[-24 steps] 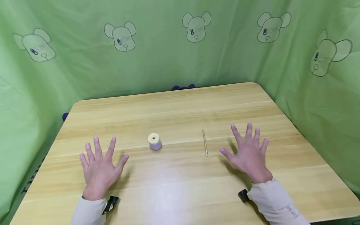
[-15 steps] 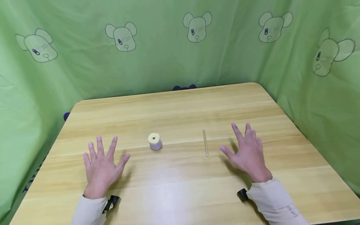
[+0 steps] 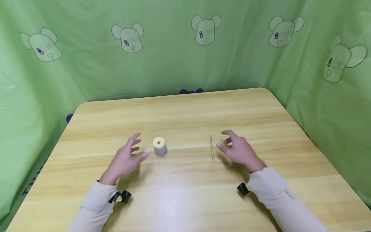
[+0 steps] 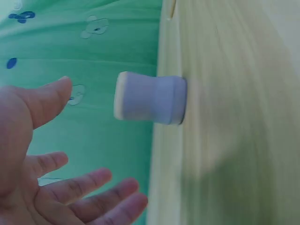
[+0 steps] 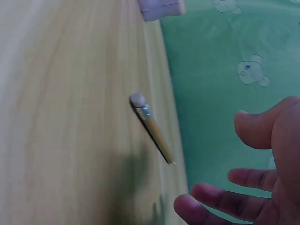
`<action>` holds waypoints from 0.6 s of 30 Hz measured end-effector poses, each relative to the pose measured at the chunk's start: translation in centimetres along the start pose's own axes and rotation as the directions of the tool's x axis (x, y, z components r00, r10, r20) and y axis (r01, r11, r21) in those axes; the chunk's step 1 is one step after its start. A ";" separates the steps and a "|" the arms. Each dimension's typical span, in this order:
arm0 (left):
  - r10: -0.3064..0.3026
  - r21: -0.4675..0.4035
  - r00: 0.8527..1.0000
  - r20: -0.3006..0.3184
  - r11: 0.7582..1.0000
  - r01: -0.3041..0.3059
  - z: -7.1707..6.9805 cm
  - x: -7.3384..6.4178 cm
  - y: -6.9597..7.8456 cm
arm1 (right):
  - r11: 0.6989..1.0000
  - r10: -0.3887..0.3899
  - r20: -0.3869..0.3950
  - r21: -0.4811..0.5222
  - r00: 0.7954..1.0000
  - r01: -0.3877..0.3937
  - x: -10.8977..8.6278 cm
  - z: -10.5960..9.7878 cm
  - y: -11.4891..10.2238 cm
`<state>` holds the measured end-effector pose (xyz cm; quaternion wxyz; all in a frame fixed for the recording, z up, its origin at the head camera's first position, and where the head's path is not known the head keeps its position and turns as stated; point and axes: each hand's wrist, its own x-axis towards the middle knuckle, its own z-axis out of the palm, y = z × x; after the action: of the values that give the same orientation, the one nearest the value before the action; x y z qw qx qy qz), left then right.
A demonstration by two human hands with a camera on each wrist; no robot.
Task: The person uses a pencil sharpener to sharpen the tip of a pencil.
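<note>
A small lavender pencil sharpener (image 3: 160, 148) with a cream top and a dark hole in it stands upright left of the table's middle. To its right lies a wooden pencil (image 3: 212, 149), its pale eraser end towards me. My left hand (image 3: 124, 160) hovers left of the sharpener, thumb and fingers apart with a gap to it. In the left wrist view the sharpener (image 4: 150, 98) sits beyond the spread fingers. Just right of the pencil is my right hand (image 3: 240, 149), fingers loosely bent and holding nothing. The right wrist view shows the pencil (image 5: 157, 133) apart from the fingertips.
The wooden table (image 3: 179, 116) has rounded far corners. Green curtains (image 3: 162, 71) with bear-head outlines hang behind it and along both sides. Black wrist cameras (image 3: 242, 189) sit at both pale sleeves (image 3: 97, 201).
Both hands have moved inward from flat, spread poses, the left towards the sharpener and the right towards the pencil. Their fingers have turned inward and bent. Sharpener and pencil stay in place.
</note>
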<state>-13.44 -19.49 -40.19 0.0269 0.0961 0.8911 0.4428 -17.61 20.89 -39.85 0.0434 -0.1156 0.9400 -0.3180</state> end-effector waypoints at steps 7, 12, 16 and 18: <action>-0.012 -0.078 0.997 0.070 0.997 0.018 1.0 2.4 -0.1 | 0.997 0.018 0.095 -0.074 0.995 -0.011 2.2 1.1 -0.7; -0.046 -0.090 0.996 0.080 0.995 0.053 1.5 3.7 0.2 | 0.994 0.039 0.138 -0.104 0.990 -0.025 3.3 1.7 -0.9; -0.049 -0.096 0.993 0.109 0.994 0.059 2.0 4.4 0.6 | 0.992 0.055 0.147 -0.124 0.988 -0.037 3.8 2.1 -1.0; -0.046 -0.096 0.991 0.123 0.994 0.058 2.4 4.7 0.9 | 0.990 0.062 0.153 -0.131 0.986 -0.041 4.0 2.2 -0.9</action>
<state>-17.59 -16.22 -40.76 0.0969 0.0978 0.8670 0.4790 -20.98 17.86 -41.09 0.1181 -0.1185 0.9547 -0.2459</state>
